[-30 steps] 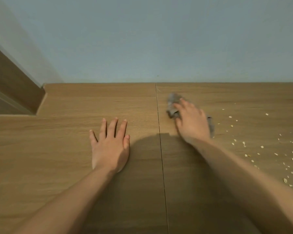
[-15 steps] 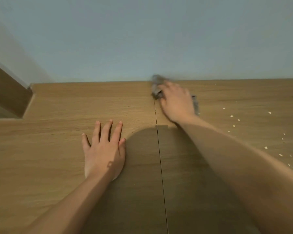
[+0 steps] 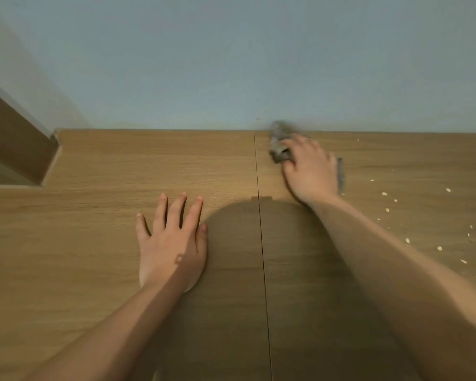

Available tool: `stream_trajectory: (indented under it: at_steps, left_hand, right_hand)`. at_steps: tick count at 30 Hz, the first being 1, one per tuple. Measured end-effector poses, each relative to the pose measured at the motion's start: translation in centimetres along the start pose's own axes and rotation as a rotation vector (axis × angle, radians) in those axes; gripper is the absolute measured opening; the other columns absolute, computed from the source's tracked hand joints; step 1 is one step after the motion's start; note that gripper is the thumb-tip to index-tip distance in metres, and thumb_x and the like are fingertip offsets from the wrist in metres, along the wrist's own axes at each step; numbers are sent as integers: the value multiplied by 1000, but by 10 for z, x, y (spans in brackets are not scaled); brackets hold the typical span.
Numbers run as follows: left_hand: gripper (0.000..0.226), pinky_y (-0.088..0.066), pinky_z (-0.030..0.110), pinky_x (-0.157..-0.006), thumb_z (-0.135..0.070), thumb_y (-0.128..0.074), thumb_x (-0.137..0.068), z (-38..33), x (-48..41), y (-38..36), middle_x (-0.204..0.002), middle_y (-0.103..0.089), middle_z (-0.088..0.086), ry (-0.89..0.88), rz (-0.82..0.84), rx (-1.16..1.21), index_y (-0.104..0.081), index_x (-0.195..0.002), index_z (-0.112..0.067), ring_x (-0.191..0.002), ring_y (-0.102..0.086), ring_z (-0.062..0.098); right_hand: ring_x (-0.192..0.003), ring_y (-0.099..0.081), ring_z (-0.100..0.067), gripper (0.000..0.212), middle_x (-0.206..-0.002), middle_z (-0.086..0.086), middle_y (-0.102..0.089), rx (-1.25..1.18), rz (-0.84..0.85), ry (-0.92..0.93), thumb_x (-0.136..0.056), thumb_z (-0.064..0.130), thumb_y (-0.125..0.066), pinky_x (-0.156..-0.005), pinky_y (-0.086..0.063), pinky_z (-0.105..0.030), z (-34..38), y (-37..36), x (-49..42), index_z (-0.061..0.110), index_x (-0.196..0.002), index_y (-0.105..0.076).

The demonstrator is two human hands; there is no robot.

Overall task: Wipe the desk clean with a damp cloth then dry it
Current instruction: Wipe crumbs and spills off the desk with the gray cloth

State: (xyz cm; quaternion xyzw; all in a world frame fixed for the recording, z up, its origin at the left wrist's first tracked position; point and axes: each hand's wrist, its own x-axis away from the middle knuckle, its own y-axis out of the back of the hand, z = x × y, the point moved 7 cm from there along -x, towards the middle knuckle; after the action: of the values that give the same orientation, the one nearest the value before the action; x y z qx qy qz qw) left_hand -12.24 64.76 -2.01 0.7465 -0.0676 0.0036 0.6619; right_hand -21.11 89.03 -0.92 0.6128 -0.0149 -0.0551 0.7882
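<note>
Your right grip (image 3: 309,167), clamped on cloth (image 3: 277,145), has reached the wall | left grip (image 3: 173,243) flat, fingers apart | crumbs (image 3: 407,240) right of grip remain

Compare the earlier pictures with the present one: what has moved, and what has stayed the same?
The right hand has pushed the crumpled grey cloth away from the person, from mid-desk to the back edge against the pale blue wall, just right of the seam. It kept its hold throughout. The left hand stays flat on the wooden desk, and the pale crumbs on the right remain unswept.
</note>
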Motion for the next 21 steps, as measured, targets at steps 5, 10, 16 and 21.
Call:
stream_trajectory:
  at_steps: [5, 10, 16, 21]
  left_hand:
    - [53, -1, 53, -113, -43, -17, -96, 1, 1, -1, -156, -13, -3, 8, 14, 6, -10, -148, -35, -144, 1, 23]
    - [53, 0, 53, -113, -43, -14, -96, 0, 2, -1, -157, -7, -4, 0, 44, -9, -6, -148, -35, -144, 5, 22]
    - [51, 0, 53, -113, -40, -16, -98, 0, 3, 0, -157, -7, -4, 0, 49, -23, -7, -148, -34, -144, 5, 22]
    - [53, -3, 49, -115, -39, -18, -98, -5, 15, -4, -157, -5, -1, 16, 68, -32, -7, -149, -28, -144, 3, 25]
  right_hand:
    - [-136, -24, -15, 41, -147, 8, -34, -47, 23, -39, -91, 24, -43, -109, -15, -40, 17, 1, 27, 31, -132, -44]
    - [-132, -31, -14, 39, -137, 11, -48, -68, 177, 380, -83, 38, -43, -110, -8, -33, 62, -8, 171, 38, -121, -50]
    - [-137, -24, -17, 45, -147, 7, -35, -54, 196, 274, -87, 30, -41, -110, -19, -42, 48, 0, 101, 33, -132, -45]
    - [-140, -15, -15, 49, -151, 8, -27, -11, 160, 153, -91, 24, -45, -113, -6, -37, 64, -7, 120, 32, -138, -38]
